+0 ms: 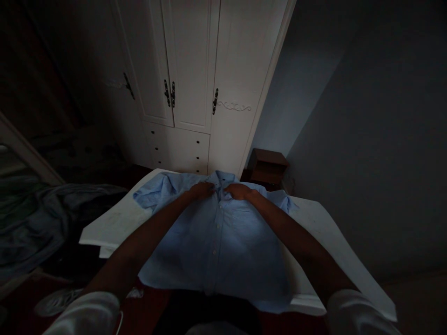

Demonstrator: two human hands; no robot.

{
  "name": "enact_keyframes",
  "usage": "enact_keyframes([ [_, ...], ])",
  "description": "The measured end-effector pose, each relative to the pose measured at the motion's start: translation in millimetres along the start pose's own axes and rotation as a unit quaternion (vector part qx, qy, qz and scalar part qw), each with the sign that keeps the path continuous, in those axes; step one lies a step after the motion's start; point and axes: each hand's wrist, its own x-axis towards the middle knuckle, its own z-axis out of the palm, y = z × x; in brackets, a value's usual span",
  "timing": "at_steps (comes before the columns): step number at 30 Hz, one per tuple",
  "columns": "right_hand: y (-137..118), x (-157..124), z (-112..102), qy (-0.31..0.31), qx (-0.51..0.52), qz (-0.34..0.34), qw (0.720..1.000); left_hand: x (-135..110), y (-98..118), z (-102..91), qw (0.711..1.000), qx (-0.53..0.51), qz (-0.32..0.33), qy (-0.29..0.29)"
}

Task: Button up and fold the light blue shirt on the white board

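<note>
A light blue button-up shirt (216, 242) lies face up on a white table (115, 223), collar at the far end and hem hanging over the near edge. My left hand (201, 190) rests on the shirt just left of the collar, fingers curled into the fabric. My right hand (238, 190) sits just right of the collar, fingers bent onto the placket near the top button. The two hands almost touch. The dim light hides whether they pinch a button or only the cloth.
A white wardrobe (195, 79) with dark handles and drawers stands behind the table. A small brown nightstand (268, 165) is at its right, by a grey wall. Dark bedding (38, 218) is heaped at the left. A light shoe (57, 301) lies on the floor.
</note>
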Motion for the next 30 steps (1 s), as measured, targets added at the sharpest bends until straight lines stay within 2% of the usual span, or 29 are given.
enact_keyframes([
  [3,-5,-8,-2,-0.01,-0.027,-0.018,0.999,-17,1,-0.2,1.0,0.005,-0.02,0.003],
  [6,-13,-17,-1,0.001,-0.054,-0.04,0.998,-44,11,2.9,0.998,0.013,-0.058,0.013],
  [11,-27,-26,1,0.028,-0.081,-0.065,0.994,-102,36,22.8,0.998,0.039,-0.006,-0.044],
  [13,-31,-27,1,0.053,-0.089,-0.042,0.994,-123,43,34.5,0.999,0.052,-0.001,-0.014],
  [15,-33,-27,0,0.087,-0.095,-0.006,0.992,-140,47,44.7,0.997,0.064,-0.005,0.042],
  [21,-41,-40,9,0.177,-0.077,0.069,0.979,-166,45,59.6,0.984,0.087,-0.001,0.156],
  [25,-46,-76,32,0.22,-0.049,0.113,0.968,-189,38,69.3,0.97,0.083,0.021,0.225],
  [28,-44,-124,50,0.264,-0.008,0.144,0.954,-214,34,76.3,0.965,0.098,0.035,0.242],
  [30,-41,-163,58,0.277,0.015,0.2,0.94,-230,32,79.6,0.962,0.121,0.054,0.237],
])
